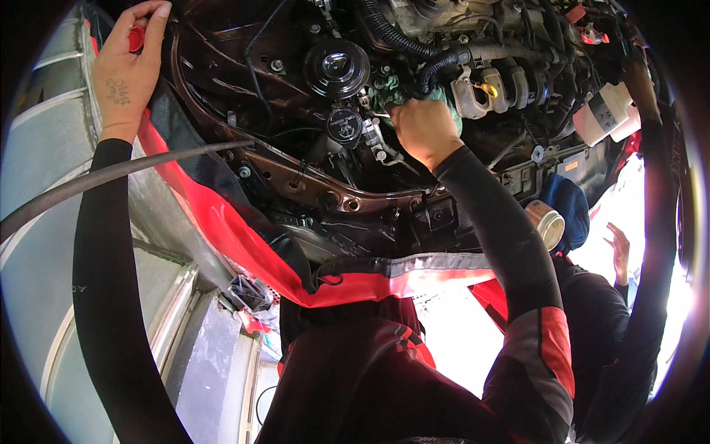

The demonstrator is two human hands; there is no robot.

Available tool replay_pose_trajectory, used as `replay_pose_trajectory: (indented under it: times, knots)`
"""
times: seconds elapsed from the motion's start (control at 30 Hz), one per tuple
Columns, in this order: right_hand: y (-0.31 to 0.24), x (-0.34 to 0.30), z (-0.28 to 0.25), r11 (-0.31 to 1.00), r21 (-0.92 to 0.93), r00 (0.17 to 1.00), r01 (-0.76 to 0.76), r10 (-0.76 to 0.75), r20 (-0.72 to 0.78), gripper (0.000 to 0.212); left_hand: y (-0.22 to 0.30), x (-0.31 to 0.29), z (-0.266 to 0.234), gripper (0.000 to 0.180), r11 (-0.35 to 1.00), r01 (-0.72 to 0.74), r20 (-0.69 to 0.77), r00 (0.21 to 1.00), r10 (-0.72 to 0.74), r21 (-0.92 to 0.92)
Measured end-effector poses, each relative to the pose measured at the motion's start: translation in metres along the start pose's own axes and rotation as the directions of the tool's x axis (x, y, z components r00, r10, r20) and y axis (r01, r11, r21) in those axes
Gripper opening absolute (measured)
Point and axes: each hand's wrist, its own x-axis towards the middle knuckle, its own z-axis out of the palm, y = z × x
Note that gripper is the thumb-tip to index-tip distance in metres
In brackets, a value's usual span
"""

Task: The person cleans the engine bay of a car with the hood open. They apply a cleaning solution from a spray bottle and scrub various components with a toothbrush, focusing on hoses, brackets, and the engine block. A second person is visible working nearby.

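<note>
So my left hand (pixel 127 70) is hanging up at the far left over the edge of the engine bay (pixel 296 166), fingers closed around a small red piece (pixel 135 38). Most of it is hiding in the grip, so I can't tell its full shape. My right hand (pixel 425 129) is curling tight on a bunched green cloth (pixel 452 109) down in the bay, and the fingertips are disappearing among the parts. That cloth is sitting just right of a round black cap (pixel 336 68), under a ribbed black hose (pixel 438 66), with a yellow ring (pixel 486 90) showing just beyond it.

A dark rod (pixel 126 177) is cutting in from the left, passing over my left sleeve and ending over the bay's edge. A red and black cover (pixel 222 231) is draping along the near side. Over on the right, another person in a blue hat (pixel 571 211) is leaning in, and a pale container (pixel 606 115) is sitting near that person's black sleeve (pixel 654 177).
</note>
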Motion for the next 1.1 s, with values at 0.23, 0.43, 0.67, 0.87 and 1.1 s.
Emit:
replay_pose_trajectory:
  times: [0.23,0.43,0.67,0.87,1.1]
  knots:
    - [-0.009,0.012,-0.005,0.984,-0.092,0.984,0.151,-0.142,0.105,0.018,0.011,-0.001,0.000,0.030,0.999,-0.009,-0.009,1.000,0.010,0.038]
    - [0.003,0.025,-0.019,0.940,-0.251,0.969,0.230,-0.244,-0.025,0.016,0.003,-0.001,0.000,0.030,1.000,-0.009,0.008,1.000,0.009,0.003]
    - [0.024,0.040,-0.019,0.934,-0.261,0.961,0.244,-0.269,-0.066,0.017,-0.002,0.001,0.000,0.029,0.998,-0.036,0.009,0.999,0.036,0.059]
    - [0.016,0.041,-0.023,0.944,-0.269,0.969,0.189,-0.223,-0.102,0.021,0.008,-0.001,0.001,0.028,1.000,-0.010,-0.011,1.000,0.011,0.027]
    - [0.021,0.045,-0.010,0.946,-0.258,0.939,0.196,-0.257,-0.228,0.018,0.009,-0.001,-0.001,0.029,0.999,-0.003,-0.005,1.000,0.003,0.043]
